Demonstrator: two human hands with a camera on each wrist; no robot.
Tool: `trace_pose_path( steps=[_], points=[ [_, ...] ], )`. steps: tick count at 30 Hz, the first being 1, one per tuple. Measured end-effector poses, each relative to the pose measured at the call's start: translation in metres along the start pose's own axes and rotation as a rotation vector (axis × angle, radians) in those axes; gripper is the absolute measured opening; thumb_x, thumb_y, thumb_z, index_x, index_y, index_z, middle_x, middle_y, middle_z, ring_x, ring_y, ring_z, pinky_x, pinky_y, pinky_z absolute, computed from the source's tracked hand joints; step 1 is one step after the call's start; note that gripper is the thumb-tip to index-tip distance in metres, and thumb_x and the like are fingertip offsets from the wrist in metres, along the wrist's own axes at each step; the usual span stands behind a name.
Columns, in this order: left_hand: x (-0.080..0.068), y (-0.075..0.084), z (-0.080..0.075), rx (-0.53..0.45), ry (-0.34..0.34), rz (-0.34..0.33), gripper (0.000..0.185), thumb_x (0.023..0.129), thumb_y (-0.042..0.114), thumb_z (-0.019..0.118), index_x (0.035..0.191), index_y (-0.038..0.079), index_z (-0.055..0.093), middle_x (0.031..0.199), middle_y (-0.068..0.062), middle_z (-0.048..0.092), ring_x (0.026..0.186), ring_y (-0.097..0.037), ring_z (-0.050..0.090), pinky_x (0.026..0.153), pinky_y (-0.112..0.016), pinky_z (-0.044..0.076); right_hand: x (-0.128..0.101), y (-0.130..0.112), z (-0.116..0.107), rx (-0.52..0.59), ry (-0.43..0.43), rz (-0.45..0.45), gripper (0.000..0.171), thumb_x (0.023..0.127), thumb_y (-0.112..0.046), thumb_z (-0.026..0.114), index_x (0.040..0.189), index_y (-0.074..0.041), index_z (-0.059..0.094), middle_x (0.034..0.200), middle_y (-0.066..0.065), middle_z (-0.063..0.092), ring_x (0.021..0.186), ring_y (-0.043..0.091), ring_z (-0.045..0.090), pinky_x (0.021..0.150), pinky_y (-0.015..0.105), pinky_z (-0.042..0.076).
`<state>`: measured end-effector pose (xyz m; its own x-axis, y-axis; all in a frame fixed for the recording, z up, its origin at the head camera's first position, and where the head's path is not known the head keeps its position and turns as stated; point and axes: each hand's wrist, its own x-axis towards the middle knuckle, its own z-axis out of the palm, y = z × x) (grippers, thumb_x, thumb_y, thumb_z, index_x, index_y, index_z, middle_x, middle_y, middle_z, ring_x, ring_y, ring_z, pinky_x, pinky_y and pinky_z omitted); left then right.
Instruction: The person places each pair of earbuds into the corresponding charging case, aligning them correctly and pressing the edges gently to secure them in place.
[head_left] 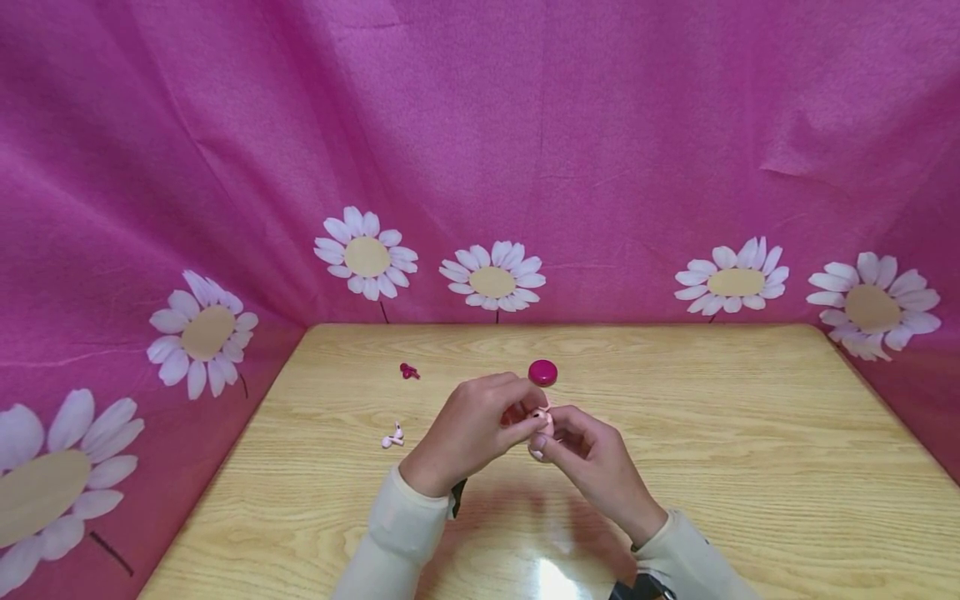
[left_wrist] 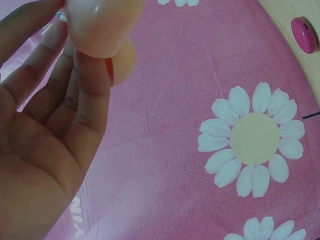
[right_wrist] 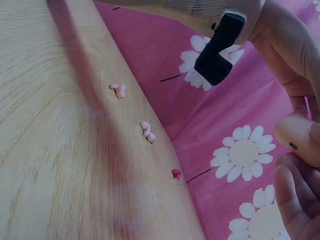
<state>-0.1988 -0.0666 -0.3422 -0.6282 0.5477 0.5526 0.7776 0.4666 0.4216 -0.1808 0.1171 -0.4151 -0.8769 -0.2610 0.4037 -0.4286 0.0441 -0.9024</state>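
Note:
Both of my hands meet over the table around a small, light pink earbud case (head_left: 545,422). My left hand (head_left: 472,425) pinches it from the left, and my right hand (head_left: 600,462) grips it from the right. The left wrist view shows the glossy case (left_wrist: 102,25) as two rounded parts with a red strip between them, above the fingers of the left hand (left_wrist: 55,120). A dark charging slot marks the case (right_wrist: 300,135) in the right wrist view, over the fingers of the right hand (right_wrist: 295,195). The inside of the case is hidden.
Beyond the hands lies a round magenta case (head_left: 543,372). Dark red earbuds (head_left: 408,372) and white earbuds (head_left: 392,437) lie to the left. Pink earbuds (right_wrist: 118,90) show in the right wrist view. Beneath my right thumb, a whitish rounded thing (head_left: 537,454) is partly covered.

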Motion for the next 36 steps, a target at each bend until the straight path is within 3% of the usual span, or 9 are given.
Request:
trace_pose_path(
  steps=[13,20,25,31,36],
  points=[
    [0.0002,-0.0016,0.0011,0.044,-0.019,-0.018,0.006,0.086,0.016,0.075,0.09,0.012,0.072,0.08,0.008,0.063,0.069,-0.005,0.057,0.062,-0.015,0.046,0.0002,0.0001,-0.0005,0.025,-0.013,0.013,0.017,0.092,-0.01,0.066,0.108,-0.006,0.064,0.091,0.011,0.067,0.078,0.027,0.065,0.07,0.035,0.057],
    [0.0018,-0.0008,0.0031,0.033,-0.058,-0.032,0.006,0.086,0.013,0.073,0.092,0.01,0.074,0.085,0.006,0.066,0.072,-0.006,0.059,0.064,-0.017,0.049,0.0019,0.0015,-0.0003,0.067,-0.019,0.057,0.015,0.091,-0.008,0.066,0.104,-0.001,0.064,0.091,0.014,0.068,0.078,0.019,0.067,0.071,0.035,0.057],
    [0.0018,-0.0011,0.0045,0.051,-0.08,-0.027,0.007,0.088,0.012,0.072,0.094,0.01,0.074,0.088,0.005,0.066,0.075,-0.006,0.059,0.067,-0.014,0.048,0.0028,0.0019,-0.001,0.089,-0.018,0.094,0.014,0.092,-0.009,0.065,0.101,0.001,0.063,0.091,0.017,0.067,0.078,0.02,0.068,0.072,0.036,0.058],
    [0.002,-0.0014,0.0043,0.055,-0.096,-0.007,0.01,0.09,0.009,0.069,0.097,0.009,0.075,0.09,0.004,0.066,0.079,-0.005,0.06,0.071,-0.014,0.048,0.0037,-0.0012,-0.0037,-0.023,0.027,0.171,0.015,0.089,-0.02,0.07,0.099,-0.009,0.069,0.089,0.008,0.068,0.078,0.022,0.066,0.071,0.032,0.056],
    [0.0018,-0.0022,0.0042,0.057,-0.094,-0.006,0.013,0.088,0.007,0.07,0.099,0.009,0.075,0.092,0.004,0.067,0.08,-0.005,0.059,0.072,-0.015,0.048,0.0057,0.0001,-0.0044,-0.008,0.026,0.187,0.015,0.088,-0.02,0.072,0.097,-0.009,0.07,0.088,0.008,0.068,0.078,0.019,0.066,0.072,0.032,0.056]
  ],
)
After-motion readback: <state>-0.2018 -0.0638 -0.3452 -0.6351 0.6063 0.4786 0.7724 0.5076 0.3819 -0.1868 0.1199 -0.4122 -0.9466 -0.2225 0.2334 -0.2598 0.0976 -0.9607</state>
